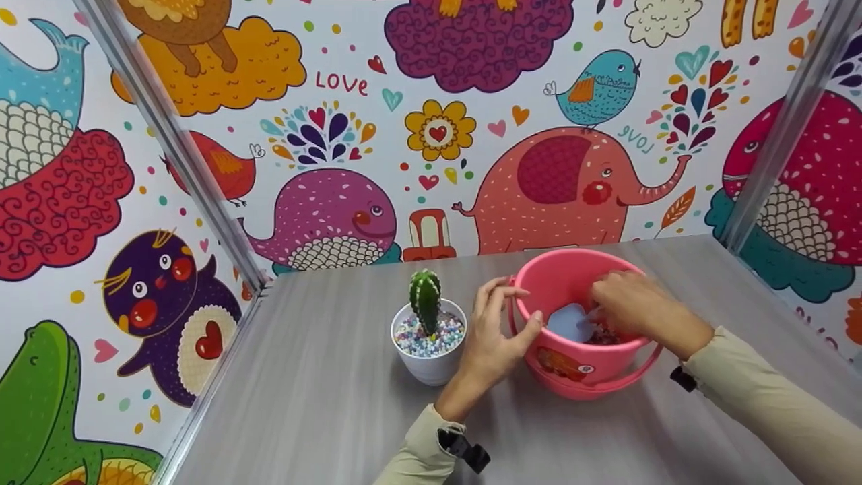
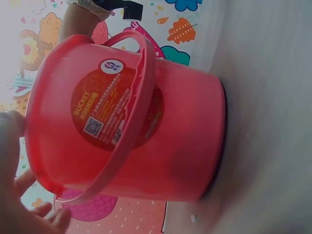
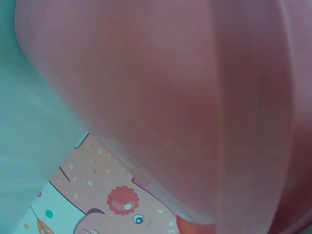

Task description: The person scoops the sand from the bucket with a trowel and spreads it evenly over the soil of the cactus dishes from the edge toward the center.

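A pink bucket [image 1: 586, 377] stands on the table, its handle hanging down over the front. My right hand [image 1: 630, 303] reaches inside, fingers curled round the handle end of a light blue plastic scoop [image 1: 569, 322]. The scoop's wide blade lies low in the bucket beside dark reddish bits [image 1: 603, 333]. At the bucket's left rim, my left hand [image 1: 495, 330] rests with thumb and fingers spread. A labelled side of the bucket [image 2: 185, 131] fills much of the left wrist view. Pink bucket wall [image 3: 131, 73] hides the right hand in the right wrist view.
Left of my left hand stands a white pot [image 1: 431, 369] with a green cactus [image 1: 425, 303] in small pastel beads [image 1: 411, 342]. The grey table [image 1: 316, 377] ends at cartoon-printed panels [image 1: 431, 40] behind and at both sides, with metal posts at the corners.
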Demonstrator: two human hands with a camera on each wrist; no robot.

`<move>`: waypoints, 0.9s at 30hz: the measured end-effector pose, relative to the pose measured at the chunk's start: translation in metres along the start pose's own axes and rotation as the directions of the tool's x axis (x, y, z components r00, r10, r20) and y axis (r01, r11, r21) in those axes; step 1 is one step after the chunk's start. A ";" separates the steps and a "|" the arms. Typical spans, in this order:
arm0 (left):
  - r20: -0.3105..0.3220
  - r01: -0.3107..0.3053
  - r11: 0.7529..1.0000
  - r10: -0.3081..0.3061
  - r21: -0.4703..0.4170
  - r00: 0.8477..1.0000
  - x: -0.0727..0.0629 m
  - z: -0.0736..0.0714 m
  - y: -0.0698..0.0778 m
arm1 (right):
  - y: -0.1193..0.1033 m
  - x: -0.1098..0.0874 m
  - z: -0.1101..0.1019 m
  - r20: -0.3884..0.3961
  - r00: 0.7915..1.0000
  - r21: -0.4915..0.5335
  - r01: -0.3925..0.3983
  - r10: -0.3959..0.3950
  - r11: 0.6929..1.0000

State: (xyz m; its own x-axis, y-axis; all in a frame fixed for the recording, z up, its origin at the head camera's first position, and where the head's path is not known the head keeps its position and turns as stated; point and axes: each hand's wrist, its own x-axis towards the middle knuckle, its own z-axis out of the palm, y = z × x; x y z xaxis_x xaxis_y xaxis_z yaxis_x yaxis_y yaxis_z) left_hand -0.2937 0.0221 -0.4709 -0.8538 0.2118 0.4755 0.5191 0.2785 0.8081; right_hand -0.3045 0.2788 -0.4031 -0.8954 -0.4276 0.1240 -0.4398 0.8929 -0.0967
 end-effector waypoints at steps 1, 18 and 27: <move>0.014 0.020 1.000 -0.020 -0.020 1.000 0.000 0.000 -0.001 | 0.000 0.000 0.000 0.014 1.000 -0.006 -0.002 0.002 1.000; 0.091 0.017 0.962 0.008 -0.271 0.996 -0.001 0.007 -0.011 | -0.003 -0.003 0.004 -0.111 0.994 -0.127 -0.017 0.003 0.992; 0.101 0.012 0.960 0.017 -0.280 0.995 -0.001 0.006 -0.012 | 0.001 -0.004 0.000 -0.013 0.999 0.016 0.041 -0.041 0.999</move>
State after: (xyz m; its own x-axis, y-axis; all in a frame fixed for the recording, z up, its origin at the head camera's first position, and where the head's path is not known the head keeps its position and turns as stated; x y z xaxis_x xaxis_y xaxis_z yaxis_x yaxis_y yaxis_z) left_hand -0.2991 0.0238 -0.4829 -0.8367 0.3097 0.4516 0.4771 0.0074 0.8788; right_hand -0.3017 0.2807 -0.4040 -0.8756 -0.4622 0.1402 -0.4775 0.8720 -0.1077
